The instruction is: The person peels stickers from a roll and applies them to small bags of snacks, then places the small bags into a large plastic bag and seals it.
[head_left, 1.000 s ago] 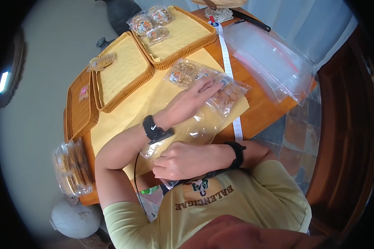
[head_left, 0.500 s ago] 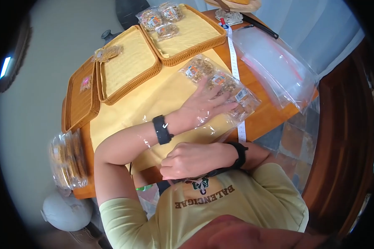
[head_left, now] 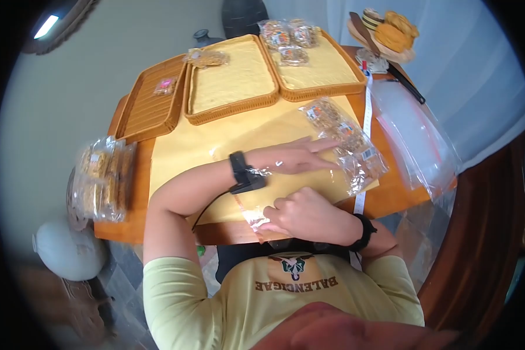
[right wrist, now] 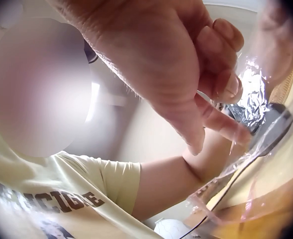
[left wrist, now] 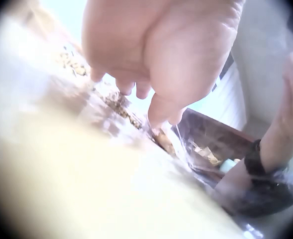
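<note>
My left hand (head_left: 300, 156) reaches under the film of a large clear plastic bag (head_left: 254, 218), palm down and fingers stretched out. Its fingertips are at the near edge of several wrapped, labelled nutty snack cakes (head_left: 351, 139), which lie in a row at the bag's right end. Nearer my body, my right hand (head_left: 309, 214) holds the bag by its red-striped mouth, with creased film at its curled fingers. The right wrist view shows the index finger (right wrist: 228, 128) reaching along the film and the thumb apart from it. A yellow sheet (head_left: 184, 157) lies beneath the bag.
Behind are a bare woven tray (head_left: 149, 111) and two cloth-lined ones (head_left: 233, 87) (head_left: 315, 76), with wrapped snacks. Packed snacks (head_left: 105, 181) stand at the left table edge. Flat clear bags (head_left: 417, 128), a marked white strip (head_left: 368, 111) and a black handle (head_left: 406, 83) lie right.
My left hand's fingers spread over the snack packs, then drew back to their near edge. My right hand moved from my shirt forward over the table edge. The head view has shifted.
</note>
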### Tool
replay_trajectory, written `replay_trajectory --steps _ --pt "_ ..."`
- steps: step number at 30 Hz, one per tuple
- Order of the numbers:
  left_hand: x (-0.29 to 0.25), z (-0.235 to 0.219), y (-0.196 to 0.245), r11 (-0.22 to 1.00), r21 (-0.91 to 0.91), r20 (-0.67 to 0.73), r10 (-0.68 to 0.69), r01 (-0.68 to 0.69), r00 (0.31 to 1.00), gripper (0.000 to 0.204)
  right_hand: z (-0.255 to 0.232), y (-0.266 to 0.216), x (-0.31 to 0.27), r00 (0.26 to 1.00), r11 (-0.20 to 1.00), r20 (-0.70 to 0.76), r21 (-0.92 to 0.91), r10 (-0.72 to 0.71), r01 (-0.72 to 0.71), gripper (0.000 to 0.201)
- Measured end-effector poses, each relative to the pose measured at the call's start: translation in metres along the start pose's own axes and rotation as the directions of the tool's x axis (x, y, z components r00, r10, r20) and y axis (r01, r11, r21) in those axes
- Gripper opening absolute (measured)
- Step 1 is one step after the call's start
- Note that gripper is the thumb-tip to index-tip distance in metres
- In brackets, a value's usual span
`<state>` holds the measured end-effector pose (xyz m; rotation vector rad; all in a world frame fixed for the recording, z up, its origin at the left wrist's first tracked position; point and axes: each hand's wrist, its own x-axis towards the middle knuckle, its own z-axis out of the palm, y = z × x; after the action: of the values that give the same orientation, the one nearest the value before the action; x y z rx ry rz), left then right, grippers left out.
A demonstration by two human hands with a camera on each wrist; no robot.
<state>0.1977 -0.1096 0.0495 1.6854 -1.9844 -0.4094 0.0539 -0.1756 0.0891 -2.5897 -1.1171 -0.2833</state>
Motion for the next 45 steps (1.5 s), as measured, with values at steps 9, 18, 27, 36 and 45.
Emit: replay_trajectory --steps 9,18,27,36,45 --pt "-0.17 -0.119 0.018 0.521 -0.483 0.218 -0.706 0.704 0.673 0.027 0.017 -0.002 0.016 0.997 0.999 0.065 0.029 -0.028 0.026 0.03" --pt "-0.224 -0.187 -0.11 0.101 0.298 -0.584 -0.767 0.949 0.265 0.039 0.025 0.004 0.015 0.992 1.0 0.126 -0.008 0.021 -0.02 0.025" --pt "-0.267 -0.2 -0.214 0.141 0.282 -0.343 -0.909 0.949 0.237 0.046 0.028 0.018 0.01 0.997 0.969 -0.005 0.236 -0.077 0.076 0.016" --pt "-0.268 -0.202 -0.241 -0.023 0.342 -0.451 -0.881 0.939 0.143 0.025 0.033 0.016 0.009 0.994 0.973 -0.041 0.202 -0.102 0.109 0.016" --pt "-0.244 -0.208 -0.176 -0.185 0.352 -0.817 -0.538 0.918 0.205 0.02 0.034 0.02 0.01 0.983 0.964 -0.132 0.215 -0.128 0.154 0.022"
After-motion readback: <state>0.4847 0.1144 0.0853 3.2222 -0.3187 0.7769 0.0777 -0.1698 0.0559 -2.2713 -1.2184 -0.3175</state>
